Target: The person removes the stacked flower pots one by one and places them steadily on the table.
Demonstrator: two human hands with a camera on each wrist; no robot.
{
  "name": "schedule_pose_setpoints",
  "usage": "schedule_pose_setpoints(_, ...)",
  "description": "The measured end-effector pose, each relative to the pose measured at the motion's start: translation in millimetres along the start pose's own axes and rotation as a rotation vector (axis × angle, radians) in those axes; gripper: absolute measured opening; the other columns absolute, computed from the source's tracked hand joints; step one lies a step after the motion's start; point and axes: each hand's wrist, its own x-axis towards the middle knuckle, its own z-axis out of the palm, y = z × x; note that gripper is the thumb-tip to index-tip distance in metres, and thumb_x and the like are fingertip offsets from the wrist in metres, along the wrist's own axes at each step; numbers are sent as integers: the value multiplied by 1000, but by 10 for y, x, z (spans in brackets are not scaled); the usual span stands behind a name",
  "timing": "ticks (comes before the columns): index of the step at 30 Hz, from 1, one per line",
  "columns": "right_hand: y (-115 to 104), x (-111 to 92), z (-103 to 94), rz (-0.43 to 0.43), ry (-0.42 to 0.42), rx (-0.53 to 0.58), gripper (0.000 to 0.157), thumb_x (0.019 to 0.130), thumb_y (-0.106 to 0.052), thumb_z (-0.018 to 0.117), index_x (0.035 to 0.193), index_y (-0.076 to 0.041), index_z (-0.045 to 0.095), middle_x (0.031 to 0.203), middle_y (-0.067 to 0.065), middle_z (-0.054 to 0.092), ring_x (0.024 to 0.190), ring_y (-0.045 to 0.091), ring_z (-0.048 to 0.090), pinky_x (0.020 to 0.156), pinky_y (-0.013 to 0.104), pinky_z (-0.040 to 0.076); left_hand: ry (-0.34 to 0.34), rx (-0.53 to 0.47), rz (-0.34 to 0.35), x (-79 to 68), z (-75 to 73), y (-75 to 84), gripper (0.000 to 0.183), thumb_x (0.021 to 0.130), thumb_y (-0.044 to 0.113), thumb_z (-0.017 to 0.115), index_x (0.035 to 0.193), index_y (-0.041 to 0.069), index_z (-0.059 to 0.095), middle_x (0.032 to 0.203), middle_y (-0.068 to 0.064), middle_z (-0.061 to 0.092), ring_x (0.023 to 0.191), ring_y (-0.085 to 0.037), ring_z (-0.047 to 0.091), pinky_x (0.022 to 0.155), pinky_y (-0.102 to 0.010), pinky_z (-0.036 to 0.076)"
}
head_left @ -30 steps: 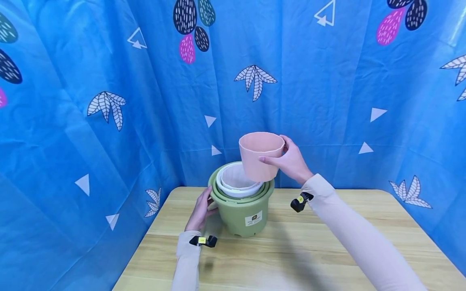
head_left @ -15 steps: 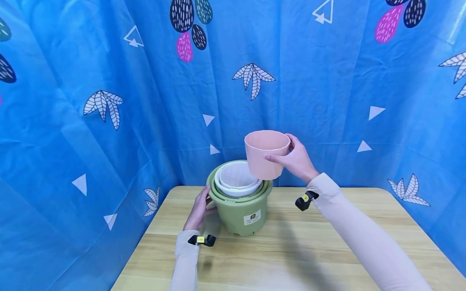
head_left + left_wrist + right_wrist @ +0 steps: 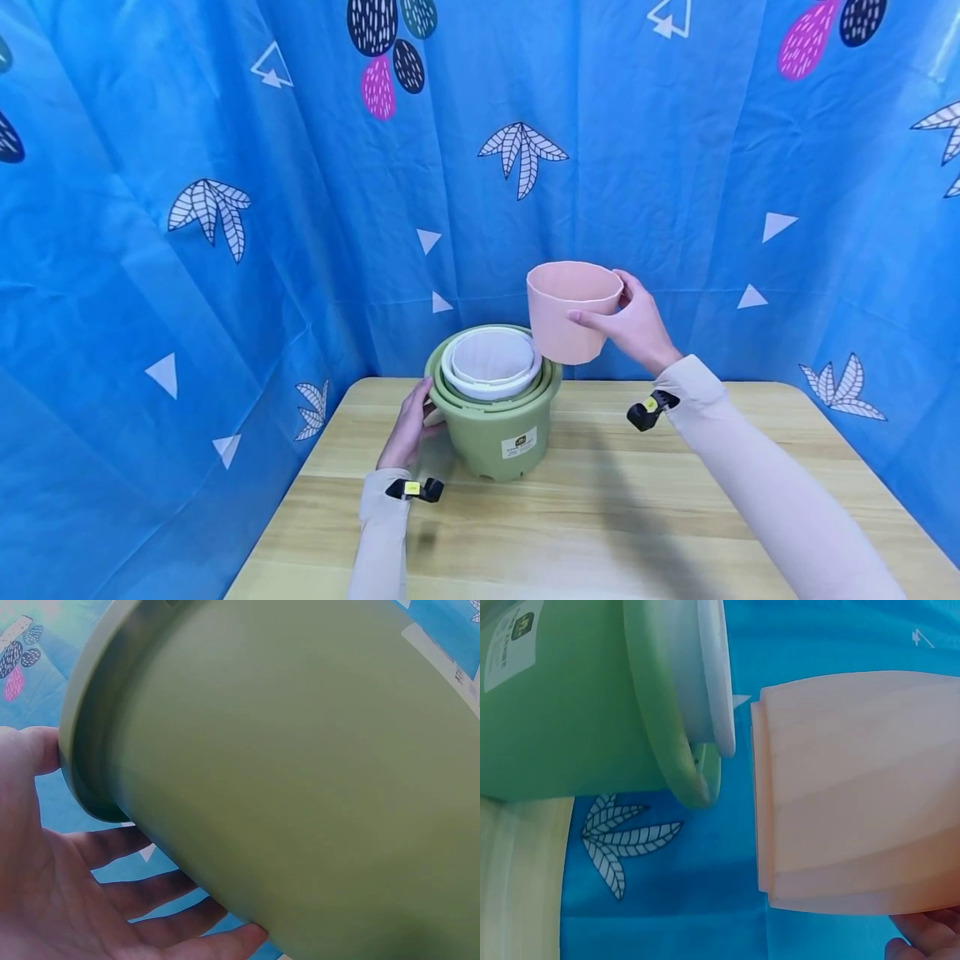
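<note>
My right hand [image 3: 639, 332] grips a pink flowerpot [image 3: 564, 329] by its right side, thumb on the front and fingers behind. The pot is upright in the air, above and right of a nested stack. A large green flowerpot [image 3: 474, 433] with a white label forms the outside of that stack on the table. More green rims and white pots [image 3: 489, 389] sit inside it. My left hand [image 3: 405, 427] holds the green pot's left side, its thumb at the rim and fingertips against the wall, as the left wrist view [image 3: 82, 877] shows.
The wooden table [image 3: 540, 533] carries the stack near its back edge. Blue patterned curtain [image 3: 637, 167] hangs close behind the table and along its left side.
The pink pot has moved right and slightly up in my right hand, away from the stack, uncovering more of the white pots. My left hand keeps its place on the green pot.
</note>
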Motion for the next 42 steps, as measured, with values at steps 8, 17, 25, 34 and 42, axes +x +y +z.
schedule_pose_setpoints(8, 55, -40, -98, 14, 8, -5, 96, 86, -44, 83, 159, -12, 30, 154, 18, 49, 134, 37, 52, 111, 60, 49, 3, -12, 6, 5, -5, 7, 71, 107, 63, 35, 155, 12, 40, 159, -17, 40, 152, -43, 38, 114, -67, 43)
schedule_pose_setpoints(17, 157, -68, -177, 44, 35, -25, 97, 86, -48, 83, 159, -13, 31, 153, 16, 50, 133, 35, 53, 111, 58, 50, 2, -21, 4, 12, -12, 5, 69, 107, 63, 37, 155, 14, 42, 158, -16, 42, 151, -41, 39, 114, -67, 43)
schedule_pose_setpoints(25, 275, -111, -194, 50, 35, -35, 98, 86, -50, 82, 159, -11, 30, 154, 19, 48, 134, 38, 52, 111, 62, 49, -6, -13, 4, 1, -23, -11, 67, 108, 60, 35, 155, 13, 41, 159, -17, 40, 152, -42, 38, 114, -67, 43)
schedule_pose_setpoints(34, 378, -164, -236, 78, 38, -36, 104, 85, -51, 82, 162, -11, 24, 157, 20, 45, 136, 40, 50, 113, 62, 47, -9, -14, -1, 0, -24, 0, 66, 108, 60, 35, 155, 14, 40, 159, -15, 38, 152, -41, 37, 114, -67, 43)
schedule_pose_setpoints(42, 532, -209, -234, 105, 42, -38, 108, 85, -51, 82, 164, -11, 20, 159, 21, 42, 139, 40, 48, 114, 62, 46, -8, -13, -3, -2, -30, -2, 67, 108, 61, 35, 156, 15, 40, 160, -14, 37, 153, -41, 36, 115, -68, 41)
